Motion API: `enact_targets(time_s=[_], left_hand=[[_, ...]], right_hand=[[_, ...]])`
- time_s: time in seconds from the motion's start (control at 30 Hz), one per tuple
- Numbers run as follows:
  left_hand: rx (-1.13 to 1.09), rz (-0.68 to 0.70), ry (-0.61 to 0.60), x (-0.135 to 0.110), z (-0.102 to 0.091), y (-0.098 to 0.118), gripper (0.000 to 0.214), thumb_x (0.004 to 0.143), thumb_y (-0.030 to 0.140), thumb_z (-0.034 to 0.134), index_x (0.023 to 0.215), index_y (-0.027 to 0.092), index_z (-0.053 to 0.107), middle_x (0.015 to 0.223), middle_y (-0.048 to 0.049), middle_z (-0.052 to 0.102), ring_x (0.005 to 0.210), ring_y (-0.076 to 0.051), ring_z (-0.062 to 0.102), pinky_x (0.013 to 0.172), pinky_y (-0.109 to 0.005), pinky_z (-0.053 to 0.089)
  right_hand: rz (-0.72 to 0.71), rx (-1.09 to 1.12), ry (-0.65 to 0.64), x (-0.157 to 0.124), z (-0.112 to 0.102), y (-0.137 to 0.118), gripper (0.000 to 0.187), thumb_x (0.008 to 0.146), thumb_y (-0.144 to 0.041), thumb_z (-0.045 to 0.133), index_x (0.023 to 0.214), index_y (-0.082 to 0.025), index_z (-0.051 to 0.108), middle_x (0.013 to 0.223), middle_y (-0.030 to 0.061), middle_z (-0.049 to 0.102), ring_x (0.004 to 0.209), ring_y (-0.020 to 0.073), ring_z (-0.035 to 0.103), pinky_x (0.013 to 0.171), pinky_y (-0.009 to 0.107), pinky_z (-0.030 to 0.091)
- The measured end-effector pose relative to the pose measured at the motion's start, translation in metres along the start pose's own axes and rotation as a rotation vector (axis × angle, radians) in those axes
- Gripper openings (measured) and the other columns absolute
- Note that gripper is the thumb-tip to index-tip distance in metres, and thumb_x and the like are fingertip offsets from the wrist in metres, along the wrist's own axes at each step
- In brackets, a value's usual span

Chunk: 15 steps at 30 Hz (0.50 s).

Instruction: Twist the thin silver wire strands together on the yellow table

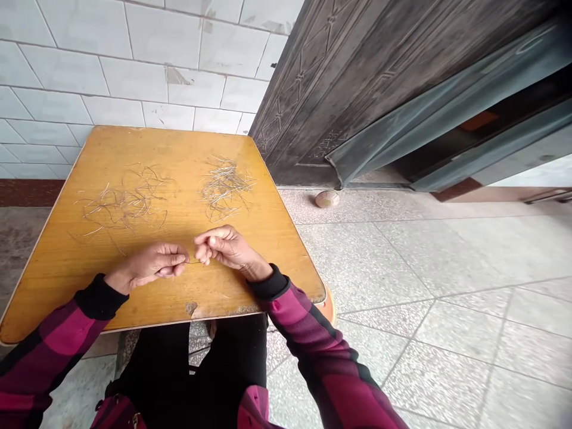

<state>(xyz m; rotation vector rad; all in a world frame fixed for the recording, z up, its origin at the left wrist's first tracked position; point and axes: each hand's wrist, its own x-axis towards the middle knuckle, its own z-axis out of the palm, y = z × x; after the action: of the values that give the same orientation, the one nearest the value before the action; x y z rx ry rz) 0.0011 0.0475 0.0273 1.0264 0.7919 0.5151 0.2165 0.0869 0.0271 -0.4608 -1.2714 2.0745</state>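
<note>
Over the front part of the wooden table (147, 301), my left hand (154, 264) pinches a thin dark wire (195, 262) between thumb and fingertips. The wire runs across a short gap to my right hand (230, 247), whose thumb and fingers are closed around its other end. Beyond my left hand lies a loose, tangled pile of bent wires (127, 205). A denser pile of straighter wires (226, 185) lies beyond my right hand. Neither hand touches the piles.
A white tiled wall (163, 42) rises behind the table. To the right stand a dark carved wooden door (322, 89) and a hanging grey-green curtain (402, 125). A round pale object (327, 199) sits on the tiled floor (393, 262). An orange stool edge (329, 305) shows under the table's right corner.
</note>
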Motion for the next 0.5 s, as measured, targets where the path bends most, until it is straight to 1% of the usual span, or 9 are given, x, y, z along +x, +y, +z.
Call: enact_targets(time_s=[0.07, 0.13, 0.2, 0.23, 0.27, 0.3, 0.37, 0.43, 0.5], left_hand=[[0.116, 0.024, 0.064, 0.000, 0.003, 0.001, 0.028, 0.081, 0.038, 0.067, 0.088, 0.012, 0.063, 0.074, -0.0005, 0.058, 0.050, -0.004, 0.039, 0.045, -0.019, 0.025], [0.182, 0.087, 0.187, -0.001, 0.004, 0.002, 0.030, 0.080, 0.040, 0.067, 0.091, 0.013, 0.064, 0.074, 0.0000, 0.058, 0.053, -0.006, 0.043, 0.047, -0.020, 0.029], [0.183, 0.179, 0.314, -0.002, 0.001, 0.004, 0.031, 0.081, 0.043, 0.066, 0.087, 0.013, 0.064, 0.073, -0.0003, 0.059, 0.053, -0.007, 0.044, 0.048, -0.021, 0.031], [0.167, 0.222, 0.350, -0.003, -0.001, 0.005, 0.031, 0.082, 0.044, 0.064, 0.084, 0.013, 0.064, 0.074, -0.0017, 0.061, 0.054, -0.008, 0.045, 0.049, -0.022, 0.033], [0.149, 0.257, 0.353, -0.004, -0.002, 0.006, 0.033, 0.083, 0.046, 0.063, 0.082, 0.013, 0.064, 0.078, -0.0036, 0.064, 0.057, -0.009, 0.048, 0.052, -0.023, 0.035], [0.130, 0.279, 0.327, -0.005, -0.003, 0.007, 0.035, 0.084, 0.048, 0.062, 0.081, 0.013, 0.065, 0.081, -0.0057, 0.066, 0.062, -0.010, 0.052, 0.055, -0.024, 0.038], [0.092, 0.287, 0.207, -0.007, -0.003, 0.008, 0.040, 0.084, 0.052, 0.060, 0.085, 0.012, 0.068, 0.086, -0.0087, 0.068, 0.073, -0.015, 0.059, 0.066, -0.027, 0.044], [0.043, 0.255, 0.072, -0.008, -0.001, 0.007, 0.042, 0.084, 0.054, 0.061, 0.089, 0.012, 0.068, 0.088, -0.0095, 0.069, 0.078, -0.017, 0.061, 0.074, -0.031, 0.045], [0.003, 0.210, 0.012, -0.008, 0.002, 0.005, 0.037, 0.082, 0.050, 0.065, 0.086, 0.013, 0.067, 0.082, -0.0071, 0.068, 0.075, -0.016, 0.060, 0.074, -0.031, 0.044]], right_hand=[[-0.015, -0.144, 0.064, -0.003, 0.003, -0.006, 0.044, 0.079, -0.054, 0.069, 0.099, -0.015, 0.073, 0.063, 0.0000, 0.069, 0.049, 0.0074, 0.059, 0.048, 0.018, 0.050], [-0.052, -0.405, 0.142, -0.007, 0.008, -0.014, 0.044, 0.086, -0.053, 0.060, 0.106, -0.015, 0.072, 0.058, -0.0016, 0.064, 0.044, 0.0067, 0.054, 0.045, 0.019, 0.045], [-0.116, -0.803, 0.218, -0.012, 0.017, -0.021, 0.041, 0.093, -0.046, 0.053, 0.111, -0.014, 0.070, 0.058, -0.0007, 0.063, 0.046, 0.0076, 0.053, 0.048, 0.020, 0.043], [-0.148, -1.043, 0.265, -0.013, 0.024, -0.024, 0.038, 0.095, -0.041, 0.051, 0.114, -0.014, 0.069, 0.060, 0.0008, 0.064, 0.050, 0.0086, 0.054, 0.052, 0.021, 0.042], [-0.166, -1.281, 0.309, -0.014, 0.030, -0.025, 0.035, 0.097, -0.036, 0.049, 0.116, -0.014, 0.069, 0.063, 0.0028, 0.065, 0.054, 0.0098, 0.056, 0.054, 0.022, 0.041], [-0.163, -1.501, 0.351, -0.014, 0.037, -0.024, 0.033, 0.097, -0.031, 0.048, 0.117, -0.013, 0.068, 0.066, 0.0048, 0.067, 0.057, 0.0111, 0.057, 0.054, 0.023, 0.039], [-0.121, -1.837, 0.383, -0.011, 0.051, -0.020, 0.031, 0.097, -0.023, 0.047, 0.121, -0.013, 0.065, 0.071, 0.0074, 0.068, 0.061, 0.0133, 0.058, 0.051, 0.025, 0.033], [-0.074, -2.022, 0.352, -0.007, 0.061, -0.012, 0.033, 0.096, -0.016, 0.047, 0.125, -0.012, 0.061, 0.073, 0.0085, 0.068, 0.064, 0.0150, 0.058, 0.050, 0.026, 0.031], [-0.059, -2.075, 0.297, -0.003, 0.064, -0.005, 0.035, 0.094, -0.014, 0.047, 0.127, -0.010, 0.059, 0.075, 0.0096, 0.067, 0.067, 0.0170, 0.058, 0.052, 0.028, 0.033]])
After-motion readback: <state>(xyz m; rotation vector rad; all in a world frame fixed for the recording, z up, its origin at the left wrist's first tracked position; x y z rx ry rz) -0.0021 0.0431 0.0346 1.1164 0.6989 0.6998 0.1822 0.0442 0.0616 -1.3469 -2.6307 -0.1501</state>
